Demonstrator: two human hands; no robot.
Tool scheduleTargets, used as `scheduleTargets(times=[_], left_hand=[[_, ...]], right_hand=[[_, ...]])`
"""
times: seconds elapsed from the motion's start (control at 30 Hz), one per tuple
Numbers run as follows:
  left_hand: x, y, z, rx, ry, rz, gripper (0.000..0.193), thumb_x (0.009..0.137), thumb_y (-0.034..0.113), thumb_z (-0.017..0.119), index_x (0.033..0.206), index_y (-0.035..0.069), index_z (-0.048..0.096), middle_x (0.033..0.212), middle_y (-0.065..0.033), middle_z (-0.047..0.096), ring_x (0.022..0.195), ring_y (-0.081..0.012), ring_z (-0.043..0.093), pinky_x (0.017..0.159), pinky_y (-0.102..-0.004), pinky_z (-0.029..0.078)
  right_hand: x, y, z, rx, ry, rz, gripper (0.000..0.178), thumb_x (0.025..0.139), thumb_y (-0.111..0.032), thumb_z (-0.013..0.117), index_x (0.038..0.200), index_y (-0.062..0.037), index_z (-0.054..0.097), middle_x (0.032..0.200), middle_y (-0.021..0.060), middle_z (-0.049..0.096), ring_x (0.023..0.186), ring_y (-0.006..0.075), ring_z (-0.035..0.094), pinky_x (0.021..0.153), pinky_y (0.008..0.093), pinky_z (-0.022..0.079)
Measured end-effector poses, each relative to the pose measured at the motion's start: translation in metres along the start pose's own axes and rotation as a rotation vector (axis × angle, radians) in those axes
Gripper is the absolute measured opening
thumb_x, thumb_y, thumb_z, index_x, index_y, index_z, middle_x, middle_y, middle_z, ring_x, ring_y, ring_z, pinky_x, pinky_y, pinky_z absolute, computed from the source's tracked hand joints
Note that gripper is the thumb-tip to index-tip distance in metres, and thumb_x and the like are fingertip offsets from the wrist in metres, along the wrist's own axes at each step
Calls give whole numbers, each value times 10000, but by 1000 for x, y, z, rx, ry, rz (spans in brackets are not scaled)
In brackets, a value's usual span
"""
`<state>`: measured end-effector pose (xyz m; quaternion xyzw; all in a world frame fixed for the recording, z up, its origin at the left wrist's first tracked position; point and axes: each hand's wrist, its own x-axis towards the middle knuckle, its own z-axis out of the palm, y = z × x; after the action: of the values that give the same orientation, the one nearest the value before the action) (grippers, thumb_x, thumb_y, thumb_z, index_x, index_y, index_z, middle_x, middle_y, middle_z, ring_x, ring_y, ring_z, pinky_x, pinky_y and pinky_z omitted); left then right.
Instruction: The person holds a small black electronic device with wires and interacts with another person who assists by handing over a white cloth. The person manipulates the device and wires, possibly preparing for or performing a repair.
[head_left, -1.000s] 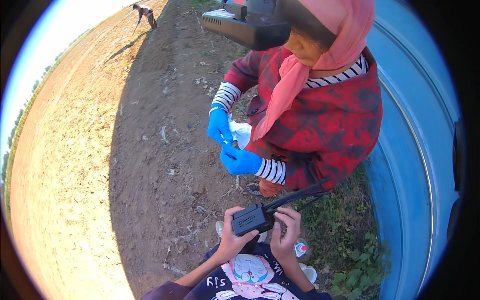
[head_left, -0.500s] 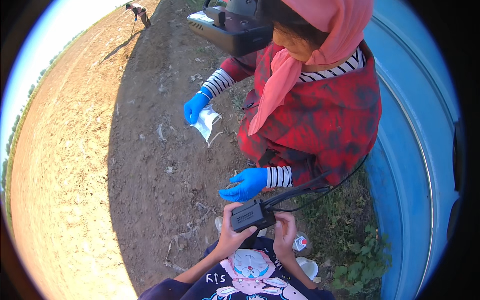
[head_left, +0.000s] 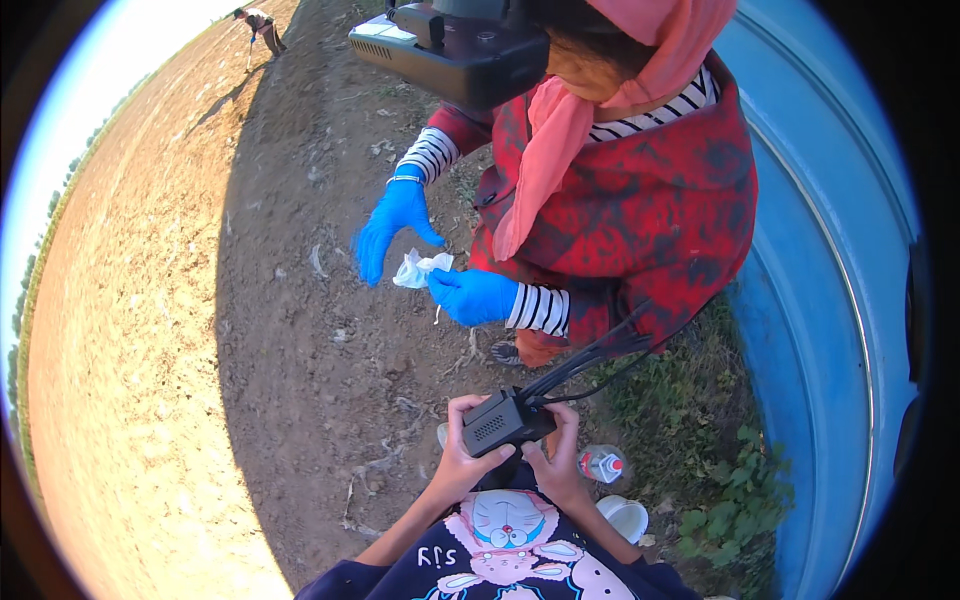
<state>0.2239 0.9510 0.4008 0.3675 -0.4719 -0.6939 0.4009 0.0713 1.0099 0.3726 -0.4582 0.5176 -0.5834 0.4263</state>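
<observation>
A small black box with a vent grille and cables is held between both my bare hands, in front of my dark printed shirt. Curled around its left side is my left hand, thumb along the near face. My right hand grips the right side, fingers closed. Black cables run from the box up to another person in a red-and-black jacket. That person's near blue-gloved hand pinches a crumpled white face mask. Their far gloved hand is spread beside it.
A clear bottle with a red cap and a white bowl-like container are on the ground to my right. Green plants grow along a blue wall. Far left, someone bends over sunlit soil. The person beside me wears a black headset.
The mask has passed from the other person's far gloved hand to the near one, and the far hand has opened. My right hand has closed more tightly onto the box.
</observation>
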Motion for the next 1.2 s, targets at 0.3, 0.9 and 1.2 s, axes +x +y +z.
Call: scheduleTargets(times=[0.3,0.9,1.2], left_hand=[[10,34,-4,561,-182,222,678,769,138,762,1338,66,399,1145,-145,504,1051,-272,565,917,-364,455],[6,16,-19,490,-239,320,564,749,130,758,1245,69,497,1054,-156,549,947,-298,589,831,-372,475],[-34,3,-56,333,-20,306,615,761,152,734,1274,49,412,1189,-120,442,1093,-221,468,982,-372,370]], right_hand=[[4,-1,-1,59,76,-191,782,789,-139,780,1371,-43,266,1337,172,379,1209,269,482,1017,385,411],[3,-13,-19,-96,-74,-183,500,866,-209,708,1270,-43,464,1245,201,527,1021,247,611,833,354,518],[43,-8,-36,-401,24,-128,84,894,-50,569,955,7,585,993,134,656,844,197,632,745,308,492]])
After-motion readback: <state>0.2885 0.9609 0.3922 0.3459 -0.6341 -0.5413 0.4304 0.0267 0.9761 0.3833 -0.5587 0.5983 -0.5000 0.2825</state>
